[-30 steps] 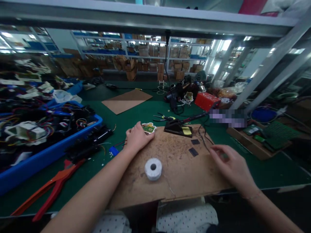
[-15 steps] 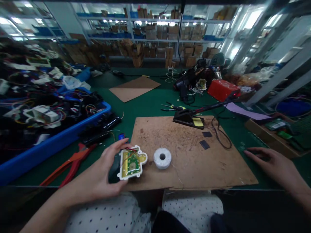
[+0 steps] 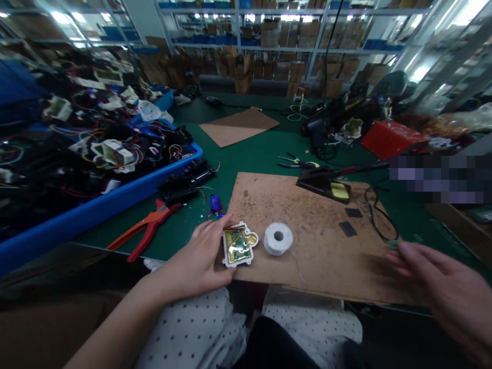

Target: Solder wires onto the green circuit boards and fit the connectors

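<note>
My left hand point(image 3: 207, 256) grips the left side of a white plastic housing point(image 3: 238, 246), thumb on the near edge and fingers on the far one. Inside the housing are a green circuit board, a yellowish glossy layer and thin red wires. To its right, a white spool of thin wire point(image 3: 277, 239) rests on the brown board point(image 3: 315, 251), a loose strand trailing toward the front edge. Over the board's right side, my right hand point(image 3: 430, 271) is closed in a pinch on a small green piece point(image 3: 392, 244), partly hidden and probably a circuit board.
A soldering iron stand point(image 3: 323, 185) with a yellow sponge sits at the board's back, near two dark flat pieces point(image 3: 348, 228). Red-handled cutters point(image 3: 148, 225) and a blue wired component point(image 3: 216, 204) lie left, beside a blue bin point(image 3: 154, 179) heaped with parts. Pliers point(image 3: 298, 163) lie behind.
My right hand has gone from open at the right of the table to pinching the small green piece over the board. The housing is now lower, close to the board. The view has shifted.
</note>
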### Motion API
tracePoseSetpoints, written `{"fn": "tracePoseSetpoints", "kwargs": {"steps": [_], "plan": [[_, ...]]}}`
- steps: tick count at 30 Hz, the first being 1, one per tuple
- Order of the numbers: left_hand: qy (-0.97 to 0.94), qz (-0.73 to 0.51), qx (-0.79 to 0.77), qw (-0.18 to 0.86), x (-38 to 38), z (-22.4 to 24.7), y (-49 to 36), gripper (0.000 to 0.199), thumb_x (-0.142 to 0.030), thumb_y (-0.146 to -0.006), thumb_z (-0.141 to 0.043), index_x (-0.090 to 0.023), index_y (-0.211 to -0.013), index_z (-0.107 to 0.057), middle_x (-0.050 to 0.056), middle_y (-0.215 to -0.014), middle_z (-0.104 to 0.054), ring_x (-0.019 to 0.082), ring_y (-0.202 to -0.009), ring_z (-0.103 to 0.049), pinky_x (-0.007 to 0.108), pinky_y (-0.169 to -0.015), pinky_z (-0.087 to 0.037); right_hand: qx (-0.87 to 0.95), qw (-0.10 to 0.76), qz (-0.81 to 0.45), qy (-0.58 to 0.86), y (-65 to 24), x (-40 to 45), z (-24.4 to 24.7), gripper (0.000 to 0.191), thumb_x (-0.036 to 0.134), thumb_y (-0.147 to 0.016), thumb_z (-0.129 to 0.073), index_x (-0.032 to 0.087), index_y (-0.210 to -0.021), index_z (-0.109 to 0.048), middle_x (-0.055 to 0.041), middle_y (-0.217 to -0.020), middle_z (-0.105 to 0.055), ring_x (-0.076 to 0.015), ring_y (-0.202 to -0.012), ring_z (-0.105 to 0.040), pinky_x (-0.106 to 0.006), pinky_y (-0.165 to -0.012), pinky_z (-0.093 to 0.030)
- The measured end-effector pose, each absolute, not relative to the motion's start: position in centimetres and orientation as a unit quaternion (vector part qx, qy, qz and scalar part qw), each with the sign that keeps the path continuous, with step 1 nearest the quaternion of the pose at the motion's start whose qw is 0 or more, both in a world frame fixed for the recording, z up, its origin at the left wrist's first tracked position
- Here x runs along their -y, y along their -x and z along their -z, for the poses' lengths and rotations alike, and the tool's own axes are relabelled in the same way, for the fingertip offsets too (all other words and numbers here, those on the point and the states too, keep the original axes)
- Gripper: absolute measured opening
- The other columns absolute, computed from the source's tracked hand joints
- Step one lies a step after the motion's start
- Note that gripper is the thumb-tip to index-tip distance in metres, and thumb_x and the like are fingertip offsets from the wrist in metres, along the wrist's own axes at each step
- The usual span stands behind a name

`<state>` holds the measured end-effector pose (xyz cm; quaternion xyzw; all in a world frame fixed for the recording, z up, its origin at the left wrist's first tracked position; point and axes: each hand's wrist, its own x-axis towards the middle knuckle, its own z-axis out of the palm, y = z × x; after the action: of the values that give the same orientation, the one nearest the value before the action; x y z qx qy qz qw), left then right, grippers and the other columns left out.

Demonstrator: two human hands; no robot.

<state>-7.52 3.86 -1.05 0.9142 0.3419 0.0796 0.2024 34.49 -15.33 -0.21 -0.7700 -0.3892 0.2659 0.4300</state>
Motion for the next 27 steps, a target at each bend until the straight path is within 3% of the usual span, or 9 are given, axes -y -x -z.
{"fn": "tracePoseSetpoints", "kwargs": {"steps": [3,9,15,21,25,27], "plan": [[-0.907,-0.103,-0.365,0.182,-2.7,1.7,7.1,0.098,-0.042,-0.082,-0.066,-0.021,-0.158,-0.007,0.019,-0.151,-0.045,0.040,-0.141,-0.043,0.062,-0.118,-0.029,0.266,0.454,-0.411,0.744,-27.4,11.4,-1.8,0.038,0.057,-0.079,-0.072,0.022,-0.093,-0.074,-0.0108,-0.101,-0.077,-0.0247,-0.094,-0.075,-0.025,-0.060,-0.061],[-0.899,-0.123,-0.383,0.172,-1.1,2.5,6.9,0.086,-0.048,-0.089,-0.060,-0.020,-0.155,-0.012,0.020,-0.153,-0.041,0.039,-0.141,-0.040,0.060,-0.115,-0.033,0.298,0.438,-0.509,0.679,-23.0,8.7,-3.7,0.039,0.055,-0.079,-0.074,0.018,-0.089,-0.070,-0.0088,-0.093,-0.076,-0.0182,-0.087,-0.074,-0.017,-0.055,-0.055],[-0.888,-0.144,-0.394,0.191,-0.5,2.4,6.9,0.079,-0.050,-0.090,-0.060,-0.022,-0.152,-0.021,0.018,-0.153,-0.041,0.038,-0.141,-0.039,0.059,-0.116,-0.032,0.339,0.429,-0.522,0.655,-22.1,8.0,-4.1,0.037,0.053,-0.080,-0.074,0.018,-0.088,-0.069,-0.0067,-0.087,-0.073,-0.0150,-0.080,-0.070,-0.018,-0.057,-0.053],[-0.871,-0.160,-0.401,0.236,-0.5,1.6,7.0,0.084,-0.057,-0.087,-0.064,-0.023,-0.152,-0.024,0.017,-0.157,-0.038,0.038,-0.145,-0.036,0.058,-0.118,-0.031,0.489,0.364,-0.437,0.661,-21.4,6.1,-3.3,0.032,0.052,-0.088,-0.065,0.020,-0.090,-0.067,0.0009,-0.072,-0.060,-0.0083,-0.060,-0.052,-0.019,-0.051,-0.044],[-0.868,-0.169,-0.401,0.239,-0.5,1.5,7.3,0.085,-0.057,-0.087,-0.063,-0.023,-0.153,-0.023,0.016,-0.157,-0.037,0.037,-0.145,-0.035,0.057,-0.119,-0.031,0.510,0.388,-0.445,0.625,-20.9,4.7,-3.7,0.032,0.051,-0.093,-0.059,0.020,-0.095,-0.056,-0.0053,-0.098,-0.068,-0.0140,-0.080,-0.067,-0.023,-0.061,-0.055],[-0.866,-0.166,-0.405,0.241,-0.5,1.5,7.3,0.085,-0.057,-0.087,-0.063,-0.023,-0.153,-0.022,0.016,-0.157,-0.038,0.036,-0.145,-0.035,0.056,-0.119,-0.032,0.505,0.416,-0.440,0.616,-20.6,4.2,-4.0,0.032,0.050,-0.094,-0.058,0.020,-0.096,-0.051,-0.0081,-0.106,-0.068,-0.0150,-0.080,-0.069,-0.024,-0.061,-0.057]]}}
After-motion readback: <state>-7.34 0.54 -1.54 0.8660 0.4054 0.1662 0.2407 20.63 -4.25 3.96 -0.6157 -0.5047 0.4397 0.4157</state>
